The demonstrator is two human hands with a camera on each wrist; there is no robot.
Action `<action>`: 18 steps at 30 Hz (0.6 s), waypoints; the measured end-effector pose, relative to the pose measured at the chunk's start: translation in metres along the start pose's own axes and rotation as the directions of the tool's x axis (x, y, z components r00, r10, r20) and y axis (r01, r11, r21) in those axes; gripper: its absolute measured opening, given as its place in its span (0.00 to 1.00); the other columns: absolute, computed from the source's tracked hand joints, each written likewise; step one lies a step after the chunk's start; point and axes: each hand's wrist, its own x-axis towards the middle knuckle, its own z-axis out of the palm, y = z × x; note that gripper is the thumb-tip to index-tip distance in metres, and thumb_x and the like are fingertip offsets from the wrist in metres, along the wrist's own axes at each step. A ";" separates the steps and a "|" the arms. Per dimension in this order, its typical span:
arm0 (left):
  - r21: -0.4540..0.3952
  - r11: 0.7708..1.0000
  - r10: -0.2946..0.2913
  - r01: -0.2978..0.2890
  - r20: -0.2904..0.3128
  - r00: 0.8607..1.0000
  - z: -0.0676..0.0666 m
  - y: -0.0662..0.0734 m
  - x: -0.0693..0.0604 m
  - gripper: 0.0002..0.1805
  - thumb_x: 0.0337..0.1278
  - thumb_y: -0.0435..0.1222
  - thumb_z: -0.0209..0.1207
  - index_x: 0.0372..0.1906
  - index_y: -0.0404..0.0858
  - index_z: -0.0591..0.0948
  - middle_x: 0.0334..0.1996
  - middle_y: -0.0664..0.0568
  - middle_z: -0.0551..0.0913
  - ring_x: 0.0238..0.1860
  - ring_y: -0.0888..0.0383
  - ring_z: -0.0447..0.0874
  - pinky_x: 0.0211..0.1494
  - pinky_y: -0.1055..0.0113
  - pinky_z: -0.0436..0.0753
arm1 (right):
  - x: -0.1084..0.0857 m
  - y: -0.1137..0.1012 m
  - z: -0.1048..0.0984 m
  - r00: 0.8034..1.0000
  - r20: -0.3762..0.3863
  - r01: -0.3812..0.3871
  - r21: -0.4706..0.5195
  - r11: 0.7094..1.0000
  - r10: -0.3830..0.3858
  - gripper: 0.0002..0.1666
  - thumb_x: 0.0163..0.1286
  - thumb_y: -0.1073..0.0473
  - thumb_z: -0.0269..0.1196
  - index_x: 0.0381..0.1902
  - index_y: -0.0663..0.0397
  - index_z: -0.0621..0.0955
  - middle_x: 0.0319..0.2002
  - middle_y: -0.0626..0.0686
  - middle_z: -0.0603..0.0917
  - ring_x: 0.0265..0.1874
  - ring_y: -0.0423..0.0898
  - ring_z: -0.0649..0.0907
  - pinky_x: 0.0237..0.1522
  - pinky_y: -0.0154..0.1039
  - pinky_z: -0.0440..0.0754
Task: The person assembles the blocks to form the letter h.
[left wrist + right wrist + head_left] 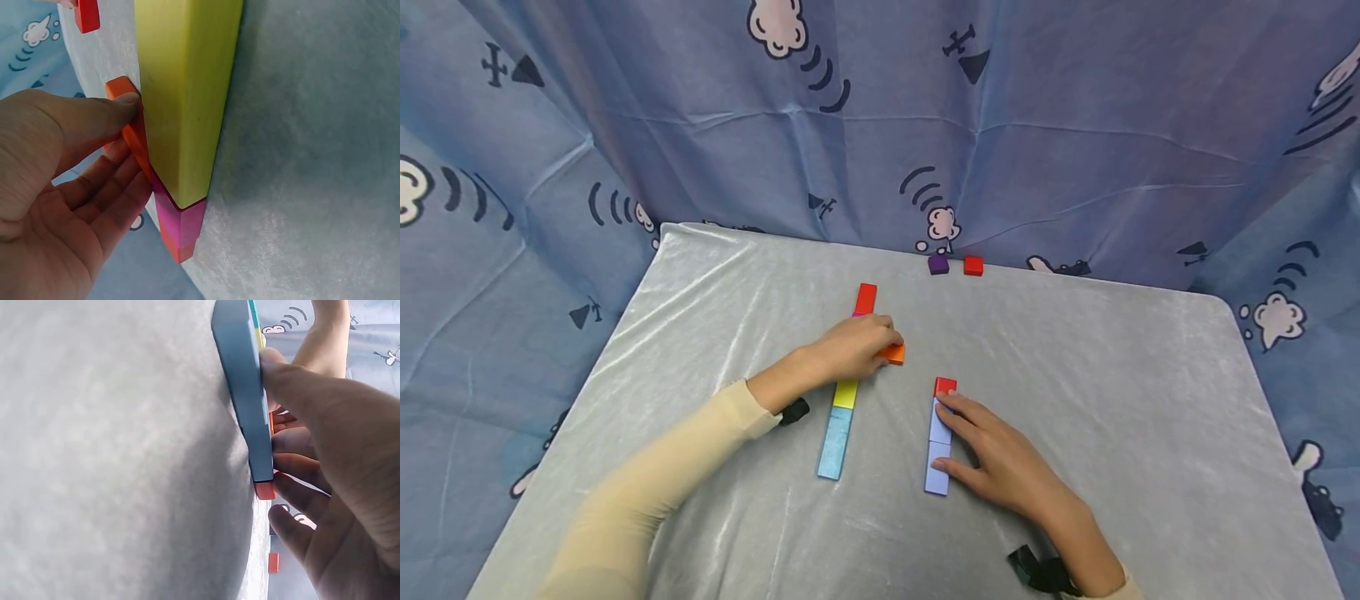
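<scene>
From the left, we see a slightly slanted row on the cloth-covered tabletop [1112, 375]: a light blue block [835, 446] nearest us, then a yellow block [846, 395], a magenta block [170, 209] and, at the far end, a long red block [866, 298]. The left hand [853, 346] reaches over it, thumb and fingers pinching an orange block [892, 355] on the row's right side. We judge the orange block's long axis to run out across the row's line, one end close to where yellow and magenta meet; contact there we cannot confirm. Near the far edge sit a purple block [937, 264] and a small red block [973, 266]. Nearer us, two lavender blocks [937, 475] and a short red block [945, 385] form a second row. The right hand [1000, 458], farther from the orange block, touches the lavender pair with fingers loosely spread, gripping nothing.
</scene>
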 end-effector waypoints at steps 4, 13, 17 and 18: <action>-0.001 1.000 0.015 -0.015 -0.014 1.000 -0.001 0.001 -0.001 0.15 0.67 0.31 0.68 0.57 0.39 0.88 0.46 0.47 0.87 0.47 0.52 0.85 0.55 0.59 0.87 | 0.000 0.000 0.001 1.000 -0.011 0.011 -0.005 1.000 -0.011 0.45 0.66 0.42 0.76 0.74 0.56 0.76 0.76 0.55 0.75 0.74 0.55 0.78 0.71 0.55 0.80; 0.002 1.000 0.010 -0.010 -0.012 1.000 -0.001 0.002 -0.003 0.15 0.68 0.31 0.67 0.57 0.39 0.88 0.46 0.47 0.87 0.47 0.52 0.84 0.55 0.59 0.87 | 0.002 0.000 0.002 1.000 -0.008 0.007 0.006 1.000 -0.007 0.45 0.65 0.42 0.76 0.75 0.55 0.76 0.76 0.55 0.75 0.74 0.55 0.78 0.71 0.56 0.80; 0.008 1.000 0.010 -0.010 -0.018 1.000 0.000 0.002 -0.003 0.13 0.69 0.31 0.66 0.56 0.39 0.88 0.46 0.48 0.87 0.46 0.53 0.84 0.54 0.60 0.87 | 0.002 0.001 0.003 1.000 -0.017 0.013 0.009 1.000 -0.012 0.45 0.65 0.42 0.76 0.74 0.55 0.77 0.76 0.55 0.75 0.74 0.55 0.78 0.71 0.56 0.80; 0.011 1.000 0.012 -0.012 -0.021 1.000 0.000 0.002 -0.003 0.13 0.69 0.31 0.66 0.55 0.39 0.88 0.45 0.48 0.86 0.45 0.53 0.84 0.52 0.60 0.87 | 0.002 0.001 0.003 1.000 -0.021 0.015 0.011 1.000 -0.015 0.45 0.65 0.42 0.76 0.74 0.56 0.77 0.76 0.55 0.75 0.74 0.55 0.78 0.71 0.56 0.80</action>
